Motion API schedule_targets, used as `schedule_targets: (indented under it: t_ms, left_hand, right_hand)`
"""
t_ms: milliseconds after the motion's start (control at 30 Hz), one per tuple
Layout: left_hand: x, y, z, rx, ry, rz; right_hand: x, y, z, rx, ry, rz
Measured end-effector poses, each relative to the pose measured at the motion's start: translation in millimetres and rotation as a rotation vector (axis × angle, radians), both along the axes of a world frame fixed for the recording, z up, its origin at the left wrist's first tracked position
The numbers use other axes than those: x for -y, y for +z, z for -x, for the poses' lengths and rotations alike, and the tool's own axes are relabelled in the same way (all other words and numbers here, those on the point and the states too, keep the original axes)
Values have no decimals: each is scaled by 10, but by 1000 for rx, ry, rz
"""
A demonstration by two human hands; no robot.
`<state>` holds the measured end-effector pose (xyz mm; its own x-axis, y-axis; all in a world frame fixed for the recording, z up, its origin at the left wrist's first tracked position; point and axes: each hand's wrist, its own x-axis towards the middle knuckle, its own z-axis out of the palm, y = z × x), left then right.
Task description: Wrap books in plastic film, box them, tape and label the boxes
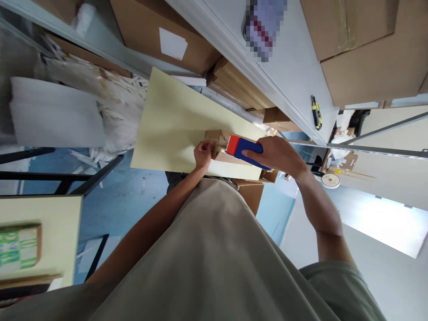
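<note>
view: head camera, looking steeply down past the person's own shirt, scene tilted.
worktop [174, 120]: pale yellow, bare apart from the box.
box [220, 145]: small brown cardboard box, lies on the worktop near its front edge, flaps seem shut; contents not visible.
tape dispenser [243, 149]: red front, blue handle, sits on top of the box, touching it.
right hand [279, 156]: clenched around the blue handle of the tape dispenser, fingers wrapped over it.
left hand [203, 154]: fingers curled, pressing on the left end of the box; grasps nothing else; cannot tell if it pinches tape.
shelf [287, 76]: grey, right of the worktop, carries large closed cardboard boxes [364, 44]; contents hidden.
knife [316, 112]: yellow and black utility knife, lies on the shelf edge, well apart from the hands.
tape roll [330, 180]: flat on a surface below the shelf, right of the right hand.
second box [249, 194]: brown, under the worktop's front edge, just below the hands.
foam sheets [53, 111]: white stack, far left, with white scraps beside it.
green-printed box [20, 247]: on another pale surface, bottom left, blurred.
</note>
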<state>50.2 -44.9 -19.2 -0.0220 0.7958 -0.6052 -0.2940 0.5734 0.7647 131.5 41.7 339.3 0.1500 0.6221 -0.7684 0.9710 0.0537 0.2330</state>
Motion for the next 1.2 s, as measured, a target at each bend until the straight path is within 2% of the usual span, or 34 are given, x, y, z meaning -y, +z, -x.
schedule_targets:
  t_ms: [133,200,267,333,433,533,600,733,900,1067,1200]
  left_hand:
    - [-6,-13,1,-181,22,46]
    - [-2,-7,55,-203,3,79]
    - [35,47,139,-166,-31,22]
    - [106,165,221,-93,-110,-132]
    - [220,415,272,-47,-300,-333]
    - [249,605,220,-129,-465,-429]
    - [225,648,159,-187,-508,-449]
    - [193,585,53,-244,-497,-409]
    - [230,401,16,-269,-506,-387]
    - [242,241,23,-267,-498,-482]
    - [182,234,26,-273,-478,-538]
  right_hand:
    - [-4,-14,21,-12,-20,6]
    - [1,-17,22,-22,-22,8]
    - [12,-12,15,-20,-26,0]
    - [27,1,2,-2,-37,-11]
    - [51,13,-12,11,-58,-22]
    - [77,-9,-15,0,-66,-33]
    - [94,-42,-13,-12,-62,-41]
    - [122,-98,-1,-40,-69,-52]
    - [150,-98,20,-20,-70,-59]
    - [150,-82,15,-15,-82,-44]
    - [148,-64,25,21,-96,-27]
